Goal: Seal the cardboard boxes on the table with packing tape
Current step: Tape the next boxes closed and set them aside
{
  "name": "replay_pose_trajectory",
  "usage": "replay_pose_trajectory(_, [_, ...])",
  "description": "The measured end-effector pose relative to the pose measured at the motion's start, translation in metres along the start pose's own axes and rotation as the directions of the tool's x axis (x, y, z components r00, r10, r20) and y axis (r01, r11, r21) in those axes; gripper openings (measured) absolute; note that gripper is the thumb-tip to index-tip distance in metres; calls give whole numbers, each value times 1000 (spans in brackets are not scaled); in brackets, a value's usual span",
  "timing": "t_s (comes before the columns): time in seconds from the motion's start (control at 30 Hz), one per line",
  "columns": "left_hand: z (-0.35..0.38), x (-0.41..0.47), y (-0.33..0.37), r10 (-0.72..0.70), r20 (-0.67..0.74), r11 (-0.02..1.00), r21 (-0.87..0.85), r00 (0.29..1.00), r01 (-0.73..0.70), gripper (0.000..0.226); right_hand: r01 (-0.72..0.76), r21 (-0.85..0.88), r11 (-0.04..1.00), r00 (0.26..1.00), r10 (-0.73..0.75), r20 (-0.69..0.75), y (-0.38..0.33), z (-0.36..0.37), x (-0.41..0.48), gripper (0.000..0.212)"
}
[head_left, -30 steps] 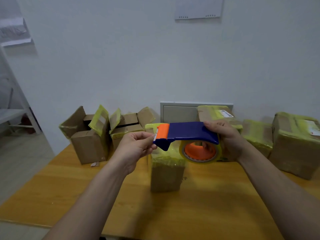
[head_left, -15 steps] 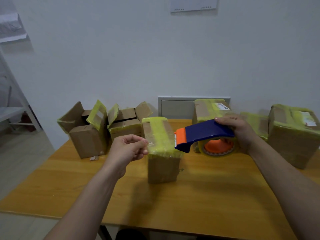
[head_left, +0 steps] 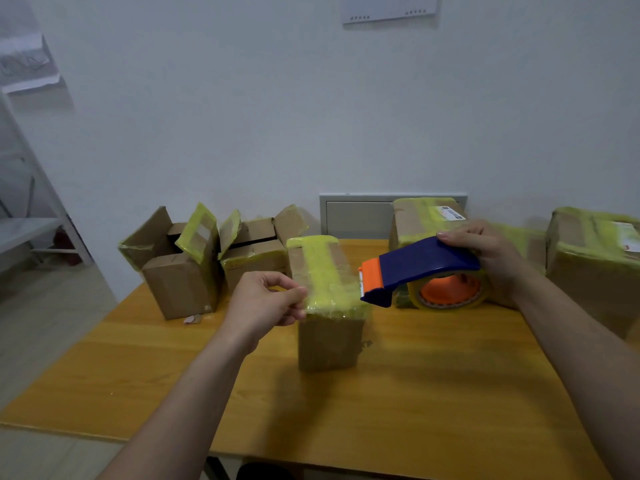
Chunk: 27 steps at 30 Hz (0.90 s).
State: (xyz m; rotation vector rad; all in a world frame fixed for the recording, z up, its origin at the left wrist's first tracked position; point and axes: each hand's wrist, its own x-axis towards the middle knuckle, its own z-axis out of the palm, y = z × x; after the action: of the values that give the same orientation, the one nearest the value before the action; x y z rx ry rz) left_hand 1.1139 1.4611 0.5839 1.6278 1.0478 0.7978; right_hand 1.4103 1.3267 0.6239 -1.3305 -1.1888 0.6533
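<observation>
A small cardboard box [head_left: 329, 337] stands upright mid-table, its top covered in yellowish tape. My right hand [head_left: 491, 258] grips a blue and orange tape dispenser [head_left: 415, 268] just right of the box's top, with the cutter end nearly at the box's near right corner. My left hand [head_left: 263, 303] pinches the clear tape end at the box's near left corner. The stretch of tape between hand and dispenser is hard to make out over the box top.
Two open boxes [head_left: 180, 265] [head_left: 256, 254] with raised flaps stand at the back left. Taped boxes [head_left: 422, 216] [head_left: 595, 258] line the back right against the wall. The wooden table [head_left: 433, 410] drops off at its left and front edges.
The dispenser has moved right and down, from in front of the box to beside its top. My left hand has dropped to the box's near left corner, still pinching the tape end.
</observation>
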Motion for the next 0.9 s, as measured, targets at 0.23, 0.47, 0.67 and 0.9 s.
replay_pose_trajectory(0.23, [0,3,-2,5,7,996,90,1000,-6,6,10,-32,999,1000,-10,-4,7,3,2,46])
replay_pose_trajectory(0.47, [-4,-1,-8,2,-6,996,95,1000,-2,7,-28,-59,998,997,32,76,12,9,6,37])
replay_pose_trajectory(0.67, [-5,-5,-9,33,-14,991,131,999,-30,9,-54,-66,996,995,59,80,11,15,8,40])
replay_pose_trajectory(0.9, [-12,-6,-6,146,-32,850,516,989,-109,4,-76,-73,994,992,83,93,8,22,14,38])
